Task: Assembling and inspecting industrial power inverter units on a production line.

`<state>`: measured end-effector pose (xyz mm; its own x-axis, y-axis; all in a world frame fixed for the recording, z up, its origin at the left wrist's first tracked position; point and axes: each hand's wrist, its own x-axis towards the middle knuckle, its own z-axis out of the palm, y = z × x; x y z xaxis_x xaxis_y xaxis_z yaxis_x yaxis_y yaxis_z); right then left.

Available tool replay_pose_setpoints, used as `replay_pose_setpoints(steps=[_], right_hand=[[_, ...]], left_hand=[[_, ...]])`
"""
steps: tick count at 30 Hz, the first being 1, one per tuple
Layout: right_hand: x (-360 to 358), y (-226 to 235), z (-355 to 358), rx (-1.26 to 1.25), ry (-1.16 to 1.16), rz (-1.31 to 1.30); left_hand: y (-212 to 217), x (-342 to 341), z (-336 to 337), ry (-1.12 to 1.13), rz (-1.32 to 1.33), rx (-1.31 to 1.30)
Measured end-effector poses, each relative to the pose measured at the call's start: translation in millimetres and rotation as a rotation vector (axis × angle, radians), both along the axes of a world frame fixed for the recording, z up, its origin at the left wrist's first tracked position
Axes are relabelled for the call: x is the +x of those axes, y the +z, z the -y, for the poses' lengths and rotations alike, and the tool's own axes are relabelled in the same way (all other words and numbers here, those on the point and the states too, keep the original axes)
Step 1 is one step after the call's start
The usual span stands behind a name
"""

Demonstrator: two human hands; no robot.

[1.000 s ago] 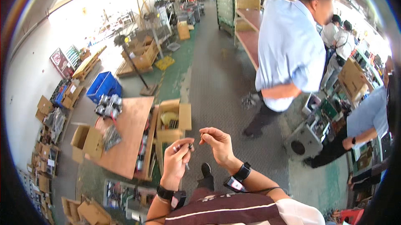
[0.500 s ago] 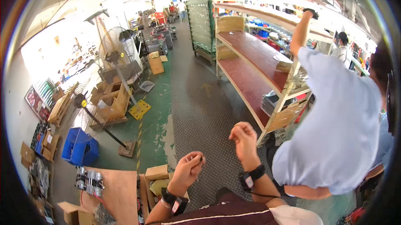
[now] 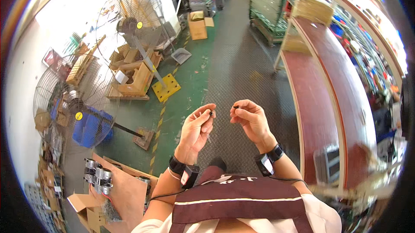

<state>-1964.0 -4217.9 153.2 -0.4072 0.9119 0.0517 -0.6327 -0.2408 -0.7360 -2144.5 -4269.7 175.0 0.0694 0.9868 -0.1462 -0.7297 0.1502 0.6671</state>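
My left hand (image 3: pixel 196 129) is raised in front of my chest, thumb and forefinger pinched on a tiny dark part (image 3: pixel 211 113). A hand's width to its right, my right hand (image 3: pixel 250 118) pinches a similar small dark part (image 3: pixel 234 106) at its fingertips. The two parts point toward each other with a small gap between them. Each wrist carries a black band with a small device and cable. Below them is my dark red apron (image 3: pixel 233 202) with a white stripe.
Grey tread-plate floor runs ahead, with green painted floor on the left. Two pedestal fans (image 3: pixel 134 21) (image 3: pixel 73 103), wooden crates (image 3: pixel 134 79), a blue bin (image 3: pixel 88 127) and cardboard boxes stand left. A long red-brown bench (image 3: pixel 328 90) curves along the right. A wooden table (image 3: pixel 125 194) sits lower left.
The view has swung left and forward, so the person in the blue shirt is gone from sight. My hands have come closer together, fingertips now facing each other.
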Motion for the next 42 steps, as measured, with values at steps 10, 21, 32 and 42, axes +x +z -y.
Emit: replay_pose_setpoints(steps=[10,21,32,42], right_hand=[[-20.0,-23.5,-347.6,-0.049,-0.067,0.092],[106.9,-78.9,-648.2,-0.233,-0.630,0.332],[-91.9,-49.6,-1144.3,0.091,0.261,0.362],[-126.8,-37.5,-1514.1,0.470,-0.034,0.506]], left_hand=[[-19.4,-56.3,-380.5,-0.085,0.067,-0.086],[-48.7,-99.9,-800.7,-0.348,0.356,-0.025],[-82.4,-263.7,-1083.6,0.190,-0.606,-0.164],[-141.0,63.3,-1707.5,-1.280,-0.151,-0.014]])
